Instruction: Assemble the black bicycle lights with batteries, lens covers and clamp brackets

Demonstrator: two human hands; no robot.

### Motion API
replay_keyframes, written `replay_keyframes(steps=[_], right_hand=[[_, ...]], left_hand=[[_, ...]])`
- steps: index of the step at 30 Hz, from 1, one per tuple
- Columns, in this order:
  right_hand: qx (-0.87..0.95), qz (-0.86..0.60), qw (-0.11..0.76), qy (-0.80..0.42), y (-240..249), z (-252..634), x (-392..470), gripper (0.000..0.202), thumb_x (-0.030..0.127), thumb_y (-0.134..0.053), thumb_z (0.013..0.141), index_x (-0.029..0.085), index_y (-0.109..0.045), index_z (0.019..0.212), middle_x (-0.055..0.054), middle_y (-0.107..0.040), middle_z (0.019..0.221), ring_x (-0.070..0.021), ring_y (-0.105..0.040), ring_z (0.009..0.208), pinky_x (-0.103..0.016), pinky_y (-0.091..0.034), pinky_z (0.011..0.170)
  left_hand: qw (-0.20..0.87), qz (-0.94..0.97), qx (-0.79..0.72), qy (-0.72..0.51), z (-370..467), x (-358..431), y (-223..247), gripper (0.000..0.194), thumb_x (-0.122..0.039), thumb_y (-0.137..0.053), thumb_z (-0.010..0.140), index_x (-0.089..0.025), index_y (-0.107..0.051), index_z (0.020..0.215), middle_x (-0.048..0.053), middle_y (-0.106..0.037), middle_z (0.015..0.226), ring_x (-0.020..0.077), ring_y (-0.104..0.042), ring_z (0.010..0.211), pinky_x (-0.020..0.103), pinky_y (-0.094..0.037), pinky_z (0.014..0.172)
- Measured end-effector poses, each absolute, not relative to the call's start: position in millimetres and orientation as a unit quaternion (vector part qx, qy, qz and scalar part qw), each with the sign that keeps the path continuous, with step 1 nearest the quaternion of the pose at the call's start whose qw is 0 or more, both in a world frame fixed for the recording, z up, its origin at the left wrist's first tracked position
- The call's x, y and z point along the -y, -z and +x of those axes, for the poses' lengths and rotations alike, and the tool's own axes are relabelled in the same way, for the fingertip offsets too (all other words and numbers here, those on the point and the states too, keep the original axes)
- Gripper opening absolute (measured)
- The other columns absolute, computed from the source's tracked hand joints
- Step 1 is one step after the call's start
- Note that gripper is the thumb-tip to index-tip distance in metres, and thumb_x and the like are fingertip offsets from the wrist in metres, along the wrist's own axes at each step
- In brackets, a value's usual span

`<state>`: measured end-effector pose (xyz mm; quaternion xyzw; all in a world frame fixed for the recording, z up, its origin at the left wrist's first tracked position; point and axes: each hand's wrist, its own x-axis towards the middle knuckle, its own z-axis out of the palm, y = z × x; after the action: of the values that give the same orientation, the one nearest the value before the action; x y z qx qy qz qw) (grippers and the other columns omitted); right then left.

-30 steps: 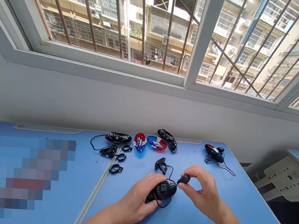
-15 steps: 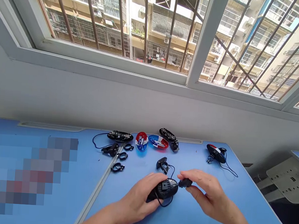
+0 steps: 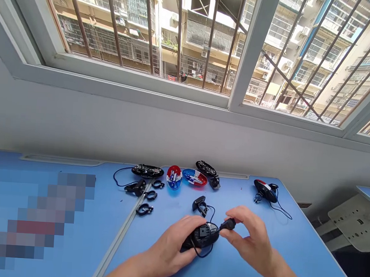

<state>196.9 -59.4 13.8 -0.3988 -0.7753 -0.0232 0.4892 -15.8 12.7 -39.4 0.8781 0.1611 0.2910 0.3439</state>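
Two hands meet over one black oval housing (image 3: 203, 235) near the front of the blue worktop (image 3: 259, 260). The left hand (image 3: 172, 246) is clenched around the housing's near side and presses it to the worktop. The right hand (image 3: 250, 238) pinches a small black plug (image 3: 228, 224) between thumb and fingertips, right at the housing's far end. A thin black cable (image 3: 210, 210) runs from there to a black clip (image 3: 199, 203) lying just behind.

As a judgement: the plug is small and held only at the fingertips, so it could slip or go in crooked if pushed at an angle. The cable loops under the left hand and could get trapped or tugged, dragging the clip along. If the left hand eases off, the rounded housing may well skid on the smooth surface.

Further back lie two open shells, a red-and-blue lens cover (image 3: 174, 176) and a blue tray half (image 3: 195, 177); each seems to hold small white and red parts, too small to name. A black circuit plate (image 3: 147, 171), loose ring clamps (image 3: 144, 209) and an assembled light (image 3: 265, 190) sit apart.
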Motion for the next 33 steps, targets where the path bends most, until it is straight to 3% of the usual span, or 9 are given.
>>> replay_keyframes(steps=[4,7,10,14,19,28,30,33], right_hand=[[0.812,-0.368,0.453,0.003,-15,202,62,0.040,0.015,-0.048,0.097,0.023,-0.046,0.136,-0.007,-0.065,0.090,-0.0163,-0.061,0.074,-0.028,-0.054,0.061],[0.833,-0.373,0.407,-0.043,-23,208,67,0.052,0.007,-0.043,0.095,0.021,-0.037,0.145,-0.013,-0.063,0.116,-0.0199,-0.061,0.103,-0.034,-0.056,0.083],[0.845,-0.376,0.373,-0.075,-30,214,70,0.058,0.002,-0.037,0.094,0.019,-0.030,0.149,-0.013,-0.060,0.126,-0.0202,-0.055,0.120,-0.037,-0.051,0.096],[0.845,-0.359,0.386,-0.089,-32,218,69,0.056,0.002,-0.039,0.094,0.023,-0.036,0.146,-0.009,-0.066,0.119,-0.0171,-0.062,0.110,-0.031,-0.055,0.090],[0.831,-0.381,0.397,-0.079,-30,215,69,0.036,0.009,-0.047,0.095,0.022,-0.051,0.129,-0.008,-0.071,0.104,-0.0177,-0.068,0.092,-0.029,-0.057,0.076],[0.793,-0.418,0.442,0.025,-23,199,67,0.003,0.022,-0.055,0.093,0.020,-0.055,0.095,-0.002,-0.063,0.070,-0.0149,-0.056,0.059,-0.027,-0.048,0.052],[0.785,-0.418,0.455,0.028,-21,198,65,0.004,0.024,-0.056,0.093,0.021,-0.055,0.095,-0.001,-0.062,0.069,-0.0146,-0.056,0.059,-0.026,-0.048,0.052],[0.793,-0.403,0.457,0.010,-21,200,64,0.020,0.023,-0.056,0.094,0.020,-0.056,0.114,-0.004,-0.065,0.077,-0.0154,-0.060,0.065,-0.027,-0.052,0.056]], left_hand=[[0.350,0.875,-0.166,-0.292,-17,-13,39,0.044,-0.008,-0.057,0.081,-0.024,-0.049,0.121,0.004,-0.063,0.119,0.0215,-0.058,0.100,0.032,-0.048,0.089],[0.353,0.874,-0.171,-0.285,-17,-13,37,0.041,-0.009,-0.057,0.082,-0.024,-0.050,0.120,0.004,-0.063,0.119,0.0219,-0.058,0.101,0.033,-0.048,0.090],[0.355,0.874,-0.172,-0.282,-16,-13,37,0.043,-0.007,-0.056,0.081,-0.024,-0.050,0.120,0.003,-0.063,0.119,0.0218,-0.058,0.102,0.033,-0.048,0.090],[0.354,0.873,-0.168,-0.290,-16,-14,41,0.047,-0.007,-0.057,0.080,-0.025,-0.049,0.123,0.004,-0.062,0.123,0.0222,-0.058,0.105,0.033,-0.047,0.093],[0.349,0.874,-0.161,-0.297,-16,-14,41,0.045,-0.007,-0.055,0.080,-0.025,-0.051,0.121,0.004,-0.063,0.121,0.0225,-0.059,0.105,0.033,-0.048,0.093],[0.343,0.875,-0.161,-0.302,-15,-12,36,0.042,-0.008,-0.054,0.079,-0.024,-0.052,0.119,0.005,-0.065,0.115,0.0228,-0.060,0.099,0.033,-0.050,0.087],[0.341,0.876,-0.162,-0.300,-15,-12,36,0.043,-0.008,-0.054,0.079,-0.024,-0.052,0.119,0.005,-0.066,0.115,0.0229,-0.060,0.099,0.033,-0.050,0.087],[0.339,0.876,-0.163,-0.301,-15,-12,38,0.044,-0.008,-0.054,0.079,-0.024,-0.051,0.120,0.006,-0.065,0.118,0.0230,-0.060,0.100,0.034,-0.050,0.089]])
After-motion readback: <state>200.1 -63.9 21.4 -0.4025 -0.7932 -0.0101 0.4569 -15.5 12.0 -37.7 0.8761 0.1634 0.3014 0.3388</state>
